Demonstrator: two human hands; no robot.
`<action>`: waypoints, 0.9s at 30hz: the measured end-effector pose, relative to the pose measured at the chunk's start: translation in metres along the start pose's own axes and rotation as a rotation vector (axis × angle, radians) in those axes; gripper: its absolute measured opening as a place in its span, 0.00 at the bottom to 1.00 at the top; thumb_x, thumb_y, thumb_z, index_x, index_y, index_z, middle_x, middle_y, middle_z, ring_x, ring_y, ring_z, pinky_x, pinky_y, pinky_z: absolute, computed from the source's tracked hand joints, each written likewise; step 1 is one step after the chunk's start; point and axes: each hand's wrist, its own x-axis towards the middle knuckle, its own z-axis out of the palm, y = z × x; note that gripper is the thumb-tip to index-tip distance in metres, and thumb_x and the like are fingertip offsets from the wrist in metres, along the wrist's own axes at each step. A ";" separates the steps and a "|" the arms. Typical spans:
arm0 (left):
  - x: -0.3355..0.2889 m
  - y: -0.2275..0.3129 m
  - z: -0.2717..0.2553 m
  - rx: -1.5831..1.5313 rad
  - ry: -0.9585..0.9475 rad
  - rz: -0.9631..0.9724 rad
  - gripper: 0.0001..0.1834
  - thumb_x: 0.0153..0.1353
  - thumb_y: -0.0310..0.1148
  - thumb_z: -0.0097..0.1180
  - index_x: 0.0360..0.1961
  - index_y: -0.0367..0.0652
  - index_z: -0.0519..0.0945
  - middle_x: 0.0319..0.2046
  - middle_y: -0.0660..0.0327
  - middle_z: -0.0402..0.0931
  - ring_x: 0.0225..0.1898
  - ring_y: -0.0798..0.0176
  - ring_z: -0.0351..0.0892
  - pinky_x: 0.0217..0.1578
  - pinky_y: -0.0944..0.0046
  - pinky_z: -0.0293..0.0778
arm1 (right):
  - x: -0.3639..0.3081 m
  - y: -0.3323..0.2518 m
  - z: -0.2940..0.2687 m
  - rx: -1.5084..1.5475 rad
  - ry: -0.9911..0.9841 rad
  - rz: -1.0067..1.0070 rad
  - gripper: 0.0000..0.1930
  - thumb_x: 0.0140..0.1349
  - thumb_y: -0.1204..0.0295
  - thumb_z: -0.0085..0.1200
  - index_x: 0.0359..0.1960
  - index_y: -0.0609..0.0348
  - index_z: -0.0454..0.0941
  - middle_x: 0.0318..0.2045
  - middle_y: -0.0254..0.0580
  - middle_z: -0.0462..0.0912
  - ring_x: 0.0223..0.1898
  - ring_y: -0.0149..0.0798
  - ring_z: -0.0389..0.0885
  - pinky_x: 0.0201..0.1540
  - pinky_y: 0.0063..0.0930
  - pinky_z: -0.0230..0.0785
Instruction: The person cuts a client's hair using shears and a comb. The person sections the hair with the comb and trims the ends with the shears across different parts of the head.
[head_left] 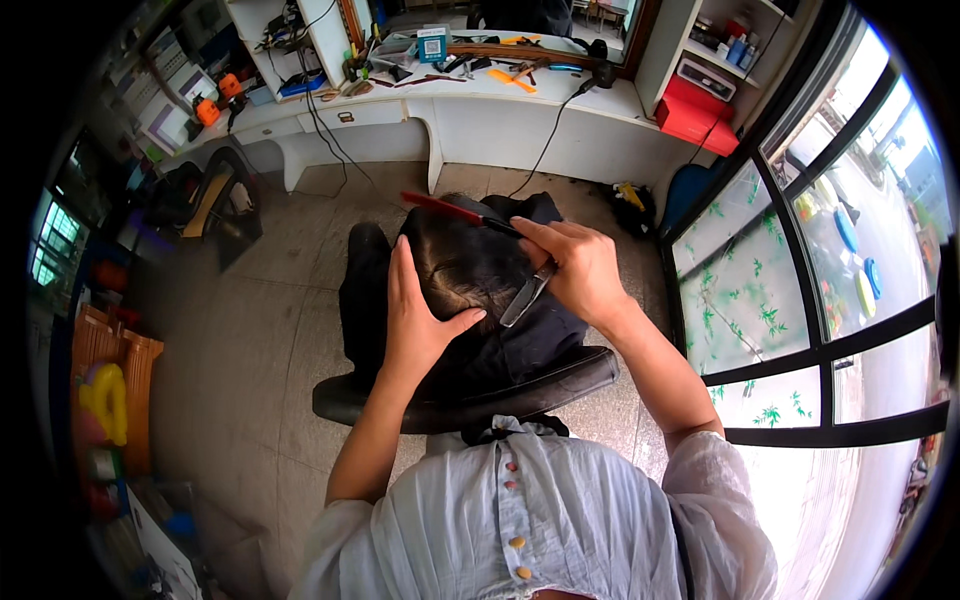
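Observation:
A seated person's dark-haired head (465, 260) is right in front of me, with the person's body under a dark cape (535, 340). My left hand (412, 310) rests against the left side of the head, thumb spread away from the raised fingers. On the right, my right hand (575, 265) grips a straight razor (528, 296). Its silver blade slants down beside the hair at the right side of the head. A long red-and-black piece (445, 208), which looks like the razor's handle, juts left from the same hand over the head.
A black chair back (465, 402) curves between me and the seated person. Ahead stands a white counter (385, 110) with tools, cords and a mirror. Black-framed glass doors (745, 290) line the right. Another chair (215, 205) and a wooden rack (110, 370) stand left.

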 end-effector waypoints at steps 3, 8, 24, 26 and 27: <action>0.001 -0.004 -0.004 -0.026 0.001 -0.036 0.64 0.37 0.41 0.76 0.69 0.37 0.43 0.66 0.40 0.47 0.67 0.40 0.51 0.64 0.50 0.56 | -0.011 0.020 -0.002 -0.067 -0.016 0.011 0.15 0.51 0.75 0.58 0.42 0.54 0.81 0.22 0.40 0.79 0.26 0.44 0.79 0.30 0.35 0.71; -0.001 -0.023 -0.009 -0.113 0.013 -0.075 0.64 0.36 0.45 0.75 0.69 0.41 0.46 0.67 0.45 0.49 0.67 0.45 0.51 0.65 0.51 0.53 | -0.042 0.079 -0.008 -0.177 -0.221 0.249 0.11 0.52 0.75 0.56 0.39 0.51 0.83 0.29 0.44 0.82 0.31 0.49 0.81 0.33 0.36 0.73; -0.002 -0.053 -0.021 -0.328 -0.054 -0.167 0.67 0.31 0.47 0.77 0.70 0.45 0.47 0.68 0.52 0.51 0.69 0.50 0.50 0.66 0.53 0.49 | 0.077 0.114 0.137 1.308 -0.597 0.801 0.12 0.63 0.72 0.54 0.47 0.60 0.77 0.22 0.32 0.77 0.20 0.24 0.71 0.20 0.16 0.61; -0.002 -0.055 -0.024 -0.350 -0.052 -0.181 0.67 0.30 0.47 0.77 0.70 0.44 0.47 0.68 0.52 0.52 0.68 0.51 0.51 0.66 0.55 0.49 | 0.083 0.116 0.129 1.352 -0.671 0.726 0.13 0.62 0.71 0.54 0.48 0.60 0.77 0.22 0.32 0.77 0.20 0.24 0.70 0.21 0.17 0.61; -0.004 -0.056 -0.023 -0.368 -0.058 -0.193 0.68 0.30 0.47 0.77 0.70 0.44 0.47 0.68 0.51 0.52 0.68 0.51 0.52 0.66 0.55 0.49 | 0.080 0.121 0.123 1.370 -0.707 0.699 0.13 0.62 0.71 0.55 0.48 0.60 0.77 0.22 0.31 0.76 0.20 0.24 0.70 0.21 0.17 0.61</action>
